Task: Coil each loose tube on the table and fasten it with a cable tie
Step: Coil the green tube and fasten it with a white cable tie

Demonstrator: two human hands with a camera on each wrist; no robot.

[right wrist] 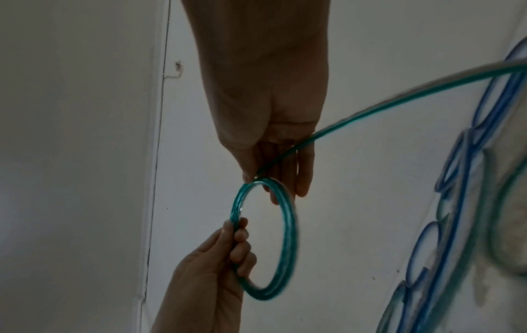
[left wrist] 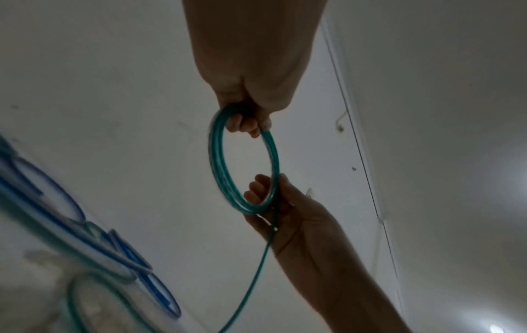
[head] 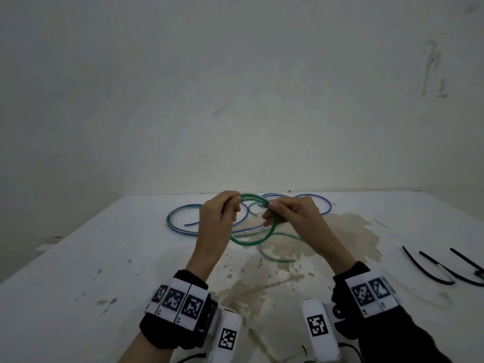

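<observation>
Coiling of the green tube (head: 251,241) is the step in hand. Both hands hold its coil up off the white table (head: 78,271), above the middle of the far half. The left hand (head: 217,218) has its fingers curled round the left side of the coil, thumb on top, and clamps several turns together. The right hand (head: 290,216) pinches the right side of the coil between thumb and fingers, and in the right wrist view its other fingers lie fairly straight along the strand that runs out of the coil. That loose tail (head: 277,258) drops from the coil to the table near the right hand and curves across the stained patch (head: 348,231), so part of the tube is judged not yet wound in.

Behind the hands, at the far middle of the table, a blue tube (head: 324,203) sprawls in loose loops, mixed with a paler greenish length (head: 170,218); whether that pale length is part of the green tube cannot be told. Black cable ties (head: 440,268) lie well apart on the right side of the table.

The next move probably calls for the right hand to draw up the tail and lay another turn onto the coil, while the left hand keeps the turns clamped so they do not spring open. Once the tail is in, one hand must hold the coil alone as the other reaches right for a tie.
</observation>
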